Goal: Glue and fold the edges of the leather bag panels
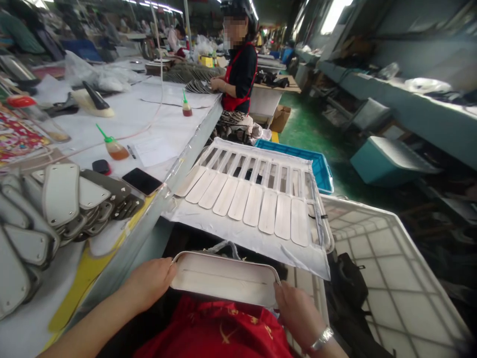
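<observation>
A long white panel with rounded corners and a raised dark-edged rim [223, 278] is held level above the red apron. My left hand [154, 281] is closed on its left end, and my right hand [298, 311] pinches its right end. Just beyond it, a white-covered rack [223, 226] bears a row of several white rounded strips [251, 205], laid side by side. A grey looped piece [233, 248] shows behind the panel's far edge; what it belongs to is hidden.
Grey-white pieces [61, 194] are piled on the white table [149, 119] at left, near a phone [142, 182] and a glue bottle [116, 149]. A person in a red apron [238, 74] works beyond. A white crate [387, 263] and blue basket [324, 174] stand right.
</observation>
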Tool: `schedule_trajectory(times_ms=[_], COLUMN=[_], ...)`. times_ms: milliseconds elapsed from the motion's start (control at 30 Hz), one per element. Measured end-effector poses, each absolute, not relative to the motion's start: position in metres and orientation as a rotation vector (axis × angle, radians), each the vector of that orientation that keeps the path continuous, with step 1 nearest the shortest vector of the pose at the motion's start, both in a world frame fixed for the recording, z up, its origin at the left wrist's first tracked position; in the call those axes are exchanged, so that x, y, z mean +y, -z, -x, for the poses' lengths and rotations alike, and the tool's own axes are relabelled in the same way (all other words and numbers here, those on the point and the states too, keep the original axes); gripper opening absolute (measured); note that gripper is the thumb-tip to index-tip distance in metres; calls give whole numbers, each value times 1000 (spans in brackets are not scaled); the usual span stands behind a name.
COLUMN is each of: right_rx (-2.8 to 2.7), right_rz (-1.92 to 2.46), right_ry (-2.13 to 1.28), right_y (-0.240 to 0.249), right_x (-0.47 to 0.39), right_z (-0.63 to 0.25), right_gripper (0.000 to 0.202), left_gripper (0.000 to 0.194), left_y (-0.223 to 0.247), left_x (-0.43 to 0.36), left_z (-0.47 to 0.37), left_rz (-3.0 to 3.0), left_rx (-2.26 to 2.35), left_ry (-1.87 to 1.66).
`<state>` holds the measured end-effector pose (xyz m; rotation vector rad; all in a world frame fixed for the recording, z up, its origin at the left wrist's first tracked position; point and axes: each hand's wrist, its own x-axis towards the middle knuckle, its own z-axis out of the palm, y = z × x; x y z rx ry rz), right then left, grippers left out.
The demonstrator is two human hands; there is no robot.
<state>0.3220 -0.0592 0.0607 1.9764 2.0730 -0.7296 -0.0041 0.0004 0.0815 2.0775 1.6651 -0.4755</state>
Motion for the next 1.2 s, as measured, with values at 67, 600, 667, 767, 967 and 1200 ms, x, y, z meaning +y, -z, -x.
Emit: schedule_trajectory(times_ms=[67, 600, 667, 767, 967, 1200], right_rx=[2119, 1871, 1874, 1838, 1840, 1959], right_rz=[-1868, -2282, -2288, -2291, -2165, -2038], right_ry=[639, 1109, 1096, 1057, 934, 910], right_y=[-58, -67, -67, -68, -73, -74], right_x=[-62, -62, -63, -63, -57, -57], right_z=[-321, -323, -324, -322, -316, -315], right_gripper=[34, 45, 44, 38, 33, 32], left_gripper=[43, 64, 58, 40, 33, 33], left_y=[-78, -64, -64, -65, -62, -48], left_x=[2, 3, -1, -5, -3, -1], left_z=[7, 32, 31, 22, 14, 22], left_rz=[-2115, -1317, -1424, -1797, -1954, -1838], left_rx=[1623, 1281, 1367, 1573, 1650, 1561], left_ry=[469, -125, -125, 48, 317, 54])
